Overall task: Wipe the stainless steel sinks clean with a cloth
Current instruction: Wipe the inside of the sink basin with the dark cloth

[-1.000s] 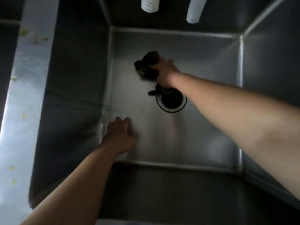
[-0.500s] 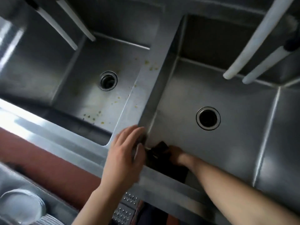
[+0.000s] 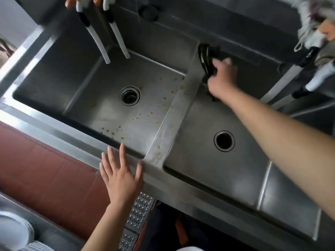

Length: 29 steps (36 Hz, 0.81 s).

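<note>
The right hand [image 3: 220, 82] grips the dark crumpled cloth [image 3: 206, 58] upper right, at the right steel basin's [image 3: 208, 169] far corner. Left hand [image 3: 121, 175] lies flat, fingers spread. Yellow specks [image 3: 154, 113] in the left steel basin [image 3: 101, 109] risk being missed.

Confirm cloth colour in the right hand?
Black cloth, gripped by the right hand; head view.

A single head-worn wide-angle view looks steeply down and forward from close above the front rim [image 3: 76, 140] of two sinks, the left hand's fingers [image 3: 116, 160] near the bottom middle and the right hand's fingers [image 3: 220, 65] farther off, upper right.
</note>
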{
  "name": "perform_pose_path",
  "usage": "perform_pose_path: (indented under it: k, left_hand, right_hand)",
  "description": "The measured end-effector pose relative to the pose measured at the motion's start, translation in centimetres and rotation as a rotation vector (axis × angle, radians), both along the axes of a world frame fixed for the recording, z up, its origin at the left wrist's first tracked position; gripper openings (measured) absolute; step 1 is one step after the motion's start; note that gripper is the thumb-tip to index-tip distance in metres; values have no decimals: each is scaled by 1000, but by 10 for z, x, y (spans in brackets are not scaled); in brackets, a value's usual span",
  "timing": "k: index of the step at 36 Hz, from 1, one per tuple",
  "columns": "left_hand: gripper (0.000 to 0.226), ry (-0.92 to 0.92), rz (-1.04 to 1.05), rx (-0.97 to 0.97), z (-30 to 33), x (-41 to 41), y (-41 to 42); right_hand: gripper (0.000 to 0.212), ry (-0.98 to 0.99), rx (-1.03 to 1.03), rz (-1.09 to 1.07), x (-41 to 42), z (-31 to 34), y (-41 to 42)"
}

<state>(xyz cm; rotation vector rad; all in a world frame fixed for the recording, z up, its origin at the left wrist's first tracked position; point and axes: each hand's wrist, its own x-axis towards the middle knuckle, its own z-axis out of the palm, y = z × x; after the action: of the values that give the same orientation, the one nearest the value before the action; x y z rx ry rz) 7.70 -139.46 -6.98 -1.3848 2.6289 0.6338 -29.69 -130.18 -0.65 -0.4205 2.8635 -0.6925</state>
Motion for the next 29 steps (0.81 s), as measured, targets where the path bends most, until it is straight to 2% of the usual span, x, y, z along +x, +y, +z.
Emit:
perform_pose_path:
  k: [2,4,6,11,19,24,29]
  left_hand:
    - [80,-12,-19,2,-5,7,-3]
    - [79,-5,-46,-2,-10,13,-5]
    - [77,9,-67,-4,-15,15,-7]
    - [77,37,-40,2,-17,11,-7]
    - [75,75,-22,82,-7,9,-11]
    - [75,173,4,200,9,17,-22]
    - [69,255,75,263,31,22,-28]
  right_hand:
    - [55,-33,117,59,-21,3,-24]
    - [53,-155,190,104,-26,-10,-40]
    - [52,-220,158,90,-18,-30,-47]
    - [56,-213,77,101,12,-52,-34]
    - [66,-282,79,397,151,-47,-12]
    - [59,-422,30,547,240,-47,6]
    - [67,-502,124,603,254,-42,7]
